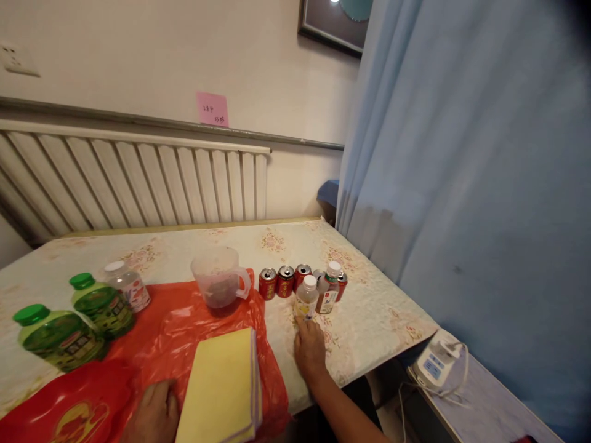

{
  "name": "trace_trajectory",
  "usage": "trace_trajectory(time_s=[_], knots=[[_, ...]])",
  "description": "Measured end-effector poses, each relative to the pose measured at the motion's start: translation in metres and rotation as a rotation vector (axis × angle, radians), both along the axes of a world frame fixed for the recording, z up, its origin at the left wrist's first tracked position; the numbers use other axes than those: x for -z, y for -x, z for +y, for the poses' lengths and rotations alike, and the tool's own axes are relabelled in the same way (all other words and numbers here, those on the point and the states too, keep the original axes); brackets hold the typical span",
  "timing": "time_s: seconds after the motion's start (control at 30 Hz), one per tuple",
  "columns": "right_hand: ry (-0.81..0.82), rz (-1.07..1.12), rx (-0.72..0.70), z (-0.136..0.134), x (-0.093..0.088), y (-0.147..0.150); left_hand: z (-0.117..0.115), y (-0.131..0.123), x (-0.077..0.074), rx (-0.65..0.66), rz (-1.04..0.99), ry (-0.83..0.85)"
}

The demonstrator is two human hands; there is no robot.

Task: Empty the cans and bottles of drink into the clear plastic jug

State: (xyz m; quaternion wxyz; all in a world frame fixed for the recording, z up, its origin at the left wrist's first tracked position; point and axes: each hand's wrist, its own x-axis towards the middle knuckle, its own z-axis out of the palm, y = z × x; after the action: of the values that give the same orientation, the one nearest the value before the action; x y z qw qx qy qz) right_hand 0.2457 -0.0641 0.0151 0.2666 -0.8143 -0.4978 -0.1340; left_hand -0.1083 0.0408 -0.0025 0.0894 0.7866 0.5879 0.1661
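The fingers (pixel 302 326) of our right hand (pixel 310 352) are lying stretched, not clamped, touching the foot of the small bottle (pixel 306 299) just ahead of them on the table (pixel 369 326). It is looking light, smooth and easy to tip; we are judging its middle the best hold.

cans (pixel 285 282): shiny metal | jug (pixel 220 277): cloudy plastic | bag (pixel 184 326): glossy crinkled plastic | tablecloth (pixel 369 320): matt patterned cloth

Soft indoor light, blurred, warped edges
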Motion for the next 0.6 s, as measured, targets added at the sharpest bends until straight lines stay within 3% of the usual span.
trace_trajectory(time_s=[0.17,0.6], knots=[[0.05,-0.021,0.018,0.007,-0.001,-0.003,0.003,0.003,0.008,0.004,-0.002,-0.004],[0.057,-0.023,0.02,0.023,0.0,-0.016,0.002,0.002,0.006,0.017,-0.017,0.001]])
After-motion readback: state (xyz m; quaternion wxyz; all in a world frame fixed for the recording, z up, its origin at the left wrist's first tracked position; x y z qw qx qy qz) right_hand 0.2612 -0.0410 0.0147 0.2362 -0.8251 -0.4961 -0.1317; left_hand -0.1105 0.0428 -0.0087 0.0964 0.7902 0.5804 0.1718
